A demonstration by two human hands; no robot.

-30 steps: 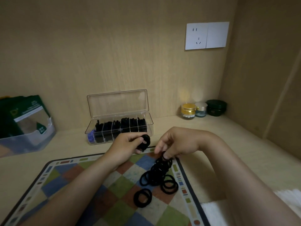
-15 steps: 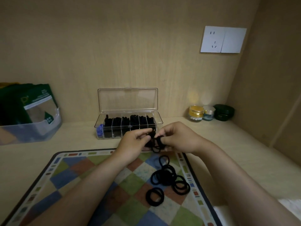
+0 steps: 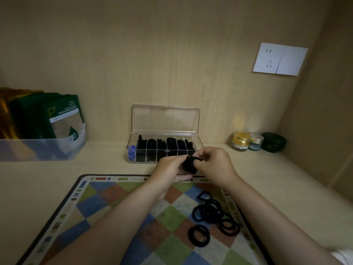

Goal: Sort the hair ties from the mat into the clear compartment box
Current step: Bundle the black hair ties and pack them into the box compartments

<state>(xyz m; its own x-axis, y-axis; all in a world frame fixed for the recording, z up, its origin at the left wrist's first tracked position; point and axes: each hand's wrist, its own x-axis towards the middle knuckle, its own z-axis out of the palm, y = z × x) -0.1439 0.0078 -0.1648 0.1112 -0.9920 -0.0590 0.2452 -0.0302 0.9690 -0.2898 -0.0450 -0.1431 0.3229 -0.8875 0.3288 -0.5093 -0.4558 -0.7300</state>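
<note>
Hands meet above the far edge of the mat (image 3: 114, 207), right in front of the right end of the clear compartment box (image 3: 162, 158). Left hand (image 3: 170, 169) has fingers curled around a bundle of black hair ties (image 3: 188, 165), and right hand (image 3: 215, 165) pinches the same bundle from the other side with thumb and fingertips. Bundle is off the mat, held in the air between both hands; can't count the ties in it. Box sits on the counter (image 3: 277, 178) against the back wall, just beyond the mat, with its lid (image 3: 165, 119) open and standing upright behind it. Leftmost compartment holds blue ties (image 3: 131, 150), the others hold black ties (image 3: 152, 144); the right end of the front wall is hidden behind the hands. Loose pile of black hair ties (image 3: 212, 213) lies on the right side of the mat, rings overlapping, with a single tie (image 3: 198, 235) on the near side just beside the pile. Mat is checkered blue, green, orange and white with a dark border. On the left of the counter, well apart from the box, a translucent bin (image 3: 57, 148) holds green packets (image 3: 57, 115) standing up. Right of the box, near the corner: gold-lidded jar (image 3: 239, 141), small silver-lidded jar (image 3: 256, 142), dark green jar (image 3: 273, 142), in a row. White wall socket (image 3: 279, 59) is on the back wall above them.
</note>
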